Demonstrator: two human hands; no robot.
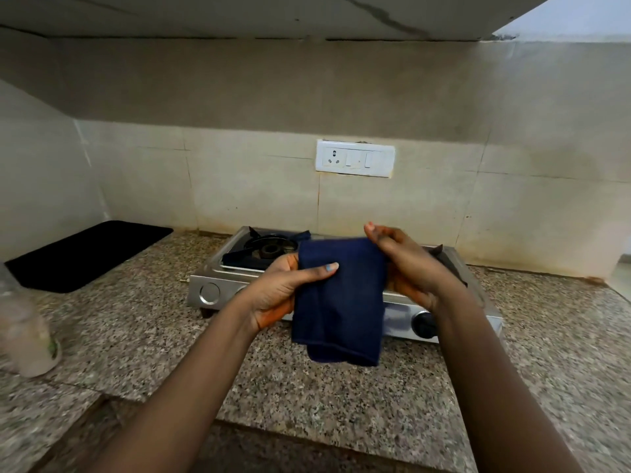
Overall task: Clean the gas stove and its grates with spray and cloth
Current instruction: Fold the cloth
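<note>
At the far left edge a blurred clear bottle (pixel 29 339) stands on the speckled granite counter (pixel 136 336). Behind it, toward the wall, a black mat (pixel 88 254) lies flat on the counter.

The steel gas stove (pixel 218 285) sits in the middle of the counter against the tiled wall. Its left burner grate (pixel 269 245) is in place over the burner; a round knob socket shows on the front panel at left, and a dark knob (pixel 424 324) shows at right.

The left hand (pixel 283 291) is raised in front of the stove, palm turned inward. Its thumb (pixel 324 269) lies across the near face of the dark blue cloth (pixel 341 295) while the fingers curl behind the cloth's left edge, so the fabric is pinched between thumb and fingers.

The cloth hangs folded between the two hands, above the stove's front edge and clear of the counter, its lower fold drooping in front of the stove panel.

The right hand (pixel 406 264) holds the cloth's upper right edge, with the thumb (pixel 372 233) raised above the top edge and the other fingers bent round the fabric; their tips are hidden behind it.

On the wall above, a white switch plate (pixel 355 158) is mounted.
</note>
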